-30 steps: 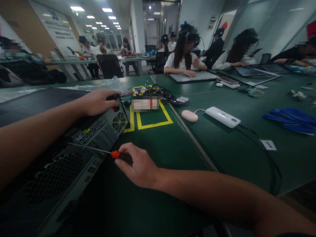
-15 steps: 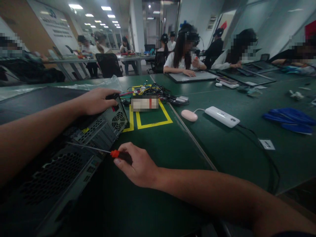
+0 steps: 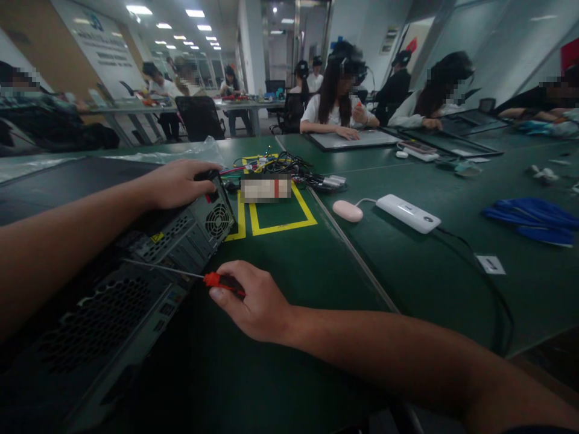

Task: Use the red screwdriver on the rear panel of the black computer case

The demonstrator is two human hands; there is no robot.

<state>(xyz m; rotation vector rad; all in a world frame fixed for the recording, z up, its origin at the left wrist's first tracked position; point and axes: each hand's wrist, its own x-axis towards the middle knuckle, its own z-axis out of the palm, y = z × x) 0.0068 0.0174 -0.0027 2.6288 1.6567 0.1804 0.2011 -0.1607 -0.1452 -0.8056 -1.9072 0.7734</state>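
A dark computer case [image 3: 181, 244] lies at the left, its rear panel with vents, ports and a round fan grille turned toward the right. My left hand [image 3: 178, 184] grips the far top corner of the case, thumb against the panel and fingers over the edge. In my right hand [image 3: 256, 301] is a screwdriver [image 3: 212, 279] with a red and black handle, held almost level. Its long shaft points left across the rear panel. The tip meets a dark part of the case, and I cannot make out a screw there.
Beyond the case are bundled cables [image 3: 289, 166] and yellow tape marks [image 3: 284, 228] on the green table [image 3: 312, 271]. To the right lie a pink oval object [image 3: 347, 211], a white power bank [image 3: 408, 213] with a cable, and blue gloves [image 3: 531, 220]. Several people sit farther back.
Both hands stay in place. The screwdriver handle appears slightly turned in my right hand, with more of its red showing; its tip stays at the same spot on the case.
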